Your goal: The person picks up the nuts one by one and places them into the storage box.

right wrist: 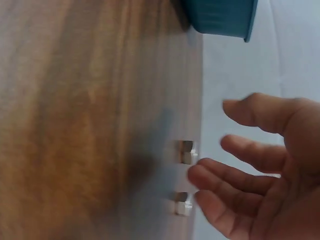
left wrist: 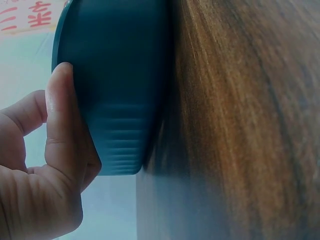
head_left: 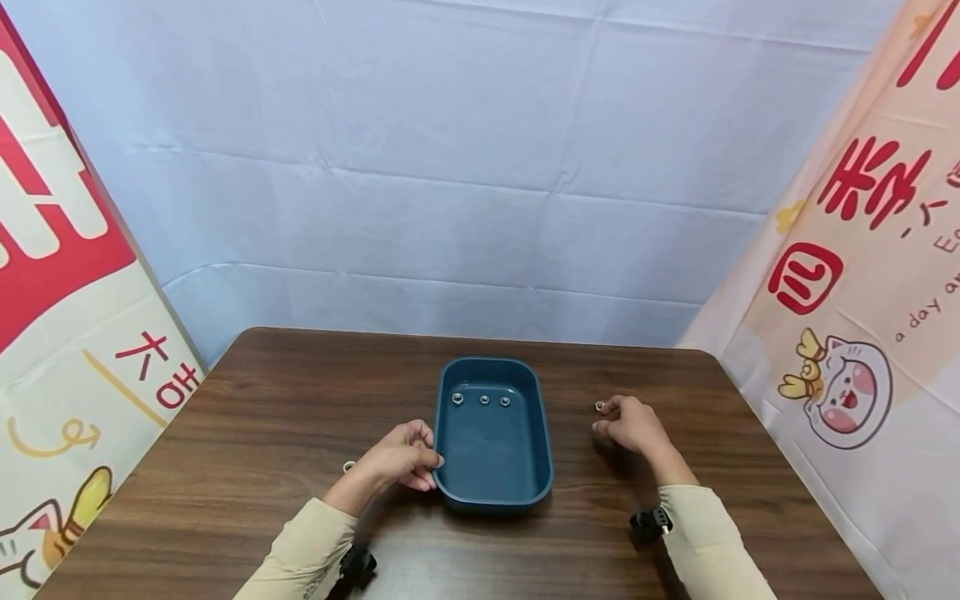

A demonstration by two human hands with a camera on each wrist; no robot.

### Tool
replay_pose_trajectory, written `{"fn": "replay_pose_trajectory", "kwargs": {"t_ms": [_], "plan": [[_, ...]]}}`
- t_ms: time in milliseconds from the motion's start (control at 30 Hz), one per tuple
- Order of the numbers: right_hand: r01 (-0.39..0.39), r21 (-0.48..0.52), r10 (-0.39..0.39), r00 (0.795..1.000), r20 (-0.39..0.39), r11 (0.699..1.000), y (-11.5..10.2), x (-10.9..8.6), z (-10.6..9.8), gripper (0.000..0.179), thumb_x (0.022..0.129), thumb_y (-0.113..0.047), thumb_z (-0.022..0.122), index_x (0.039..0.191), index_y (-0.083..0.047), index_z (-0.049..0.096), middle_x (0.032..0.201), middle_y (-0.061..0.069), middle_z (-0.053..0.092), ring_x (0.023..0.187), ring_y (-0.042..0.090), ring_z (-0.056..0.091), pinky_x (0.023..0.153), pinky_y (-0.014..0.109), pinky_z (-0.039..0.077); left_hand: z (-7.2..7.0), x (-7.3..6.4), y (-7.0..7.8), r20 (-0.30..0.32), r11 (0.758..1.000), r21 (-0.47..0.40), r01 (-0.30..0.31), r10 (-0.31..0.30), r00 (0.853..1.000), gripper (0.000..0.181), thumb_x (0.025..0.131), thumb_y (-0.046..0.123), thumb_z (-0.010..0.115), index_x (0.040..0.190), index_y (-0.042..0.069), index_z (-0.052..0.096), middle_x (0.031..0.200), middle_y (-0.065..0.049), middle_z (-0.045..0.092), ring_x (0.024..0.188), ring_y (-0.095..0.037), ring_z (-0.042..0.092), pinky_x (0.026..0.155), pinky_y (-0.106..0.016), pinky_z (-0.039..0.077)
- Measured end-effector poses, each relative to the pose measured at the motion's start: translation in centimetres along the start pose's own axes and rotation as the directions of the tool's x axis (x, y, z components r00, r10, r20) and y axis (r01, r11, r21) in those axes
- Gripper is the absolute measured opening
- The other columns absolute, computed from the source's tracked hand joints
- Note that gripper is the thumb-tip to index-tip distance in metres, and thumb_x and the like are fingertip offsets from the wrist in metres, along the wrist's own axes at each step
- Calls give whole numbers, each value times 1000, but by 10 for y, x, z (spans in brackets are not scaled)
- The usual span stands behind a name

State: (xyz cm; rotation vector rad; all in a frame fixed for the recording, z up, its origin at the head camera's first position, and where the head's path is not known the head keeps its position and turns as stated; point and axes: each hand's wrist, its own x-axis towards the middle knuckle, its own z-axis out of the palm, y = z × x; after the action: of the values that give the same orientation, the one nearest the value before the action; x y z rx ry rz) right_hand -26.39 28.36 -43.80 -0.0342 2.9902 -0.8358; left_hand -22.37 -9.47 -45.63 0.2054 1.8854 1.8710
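A dark teal tray (head_left: pixel 495 503) stands on the brown table, with three metal nuts (head_left: pixel 484 400) in a row near its far end. My left hand (head_left: pixel 401 457) grips the tray's left rim, thumb over the edge and other fingers along the outer wall (left wrist: pixel 120 95). To the right of the tray, my right hand (head_left: pixel 633 425) hovers low over the wood, its fingers parted and holding nothing. One loose nut (head_left: pixel 599 407) lies at its fingertips. The right wrist view shows two nuts there, an upper nut (right wrist: pixel 187 152) and a lower nut (right wrist: pixel 183 203), close to the fingers.
Another small metal ring-shaped piece (head_left: pixel 348 467) lies beside my left wrist, partly covered by it. The wood-grain table (head_left: pixel 300 375) ends at a pale cloth backdrop (head_left: pixel 450 208). Printed cloths (head_left: pixel 832 350) hang along both sides.
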Motion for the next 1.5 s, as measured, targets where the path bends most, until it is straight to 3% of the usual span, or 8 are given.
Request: {"fn": "replay_pose_trajectory", "kwargs": {"t_ms": [133, 300, 500, 733, 933, 1233, 1500], "plan": [[-79, 202, 86, 996, -28, 976, 5, 3, 2, 31, 80, -11, 68, 103, 8, 57, 82, 11, 61, 69, 24, 58, 57, 35, 49, 0, 2, -2, -3, 1000, -6, 11, -11, 1000, 29, 76, -4, 61, 93, -1, 38, 67, -12, 52, 49, -18, 60, 43, -24, 51], [-186, 459, 212, 977, -5, 869, 8, 8, 4, 38, 81, -5, 66, 112, 10, 51, 77, 7, 62, 67, 20, 59, 52, 31, 49, -1, 3, -3, -5, 1000, -10, 6, -6, 1000, 29, 75, -4, 61, 93, 0, 38, 66, -12, 54, 48, -17, 60, 43, -24, 51], [-236, 593, 275, 961, 24, 770, 13, 12, 9, 40, 83, -2, 62, 118, 9, 48, 81, 6, 65, 71, 17, 63, 59, 32, 53, -1, 2, -5, -5, 1000, -3, -1, 1, 1000, 30, 76, -4, 62, 94, 0, 38, 67, -12, 54, 49, -18, 60, 43, -25, 51], [-268, 658, 306, 950, 59, 704, 21, 18, 14, 41, 83, 2, 61, 119, 10, 45, 85, 12, 68, 71, 17, 64, 61, 33, 55, -2, 5, -6, 4, 1000, -12, 3, -3, 1000, 30, 76, -4, 62, 93, 1, 38, 68, -12, 55, 49, -17, 60, 44, -24, 51], [-283, 679, 332, 941, 62, 677, 26, 24, 17, 40, 82, 3, 62, 118, 10, 47, 79, 8, 67, 65, 15, 64, 55, 29, 55, -3, 6, -6, 12, 1000, -16, 4, -4, 1000, 30, 76, -4, 62, 94, 0, 38, 68, -12, 55, 50, -17, 60, 44, -24, 51], [-286, 687, 329, 942, 72, 669, 30, 29, 21, 36, 84, 4, 62, 117, 11, 49, 76, 8, 68, 59, 14, 63, 52, 27, 54, -4, 5, -5, 16, 1000, -13, 7, -7, 1000, 31, 76, -3, 62, 95, -1, 38, 69, -13, 54, 50, -18, 61, 44, -24, 51], [-295, 657, 357, 933, 42, 693, 35, 33, 26, 37, 82, 0, 67, 115, 9, 55, 71, 4, 66, 54, 12, 62, 48, 25, 52, -3, 5, -5, 16, 1000, -12, 12, -11, 1000, 32, 76, -3, 62, 96, -3, 38, 69, -13, 54, 50, -17, 60, 44, -24, 51]]}}
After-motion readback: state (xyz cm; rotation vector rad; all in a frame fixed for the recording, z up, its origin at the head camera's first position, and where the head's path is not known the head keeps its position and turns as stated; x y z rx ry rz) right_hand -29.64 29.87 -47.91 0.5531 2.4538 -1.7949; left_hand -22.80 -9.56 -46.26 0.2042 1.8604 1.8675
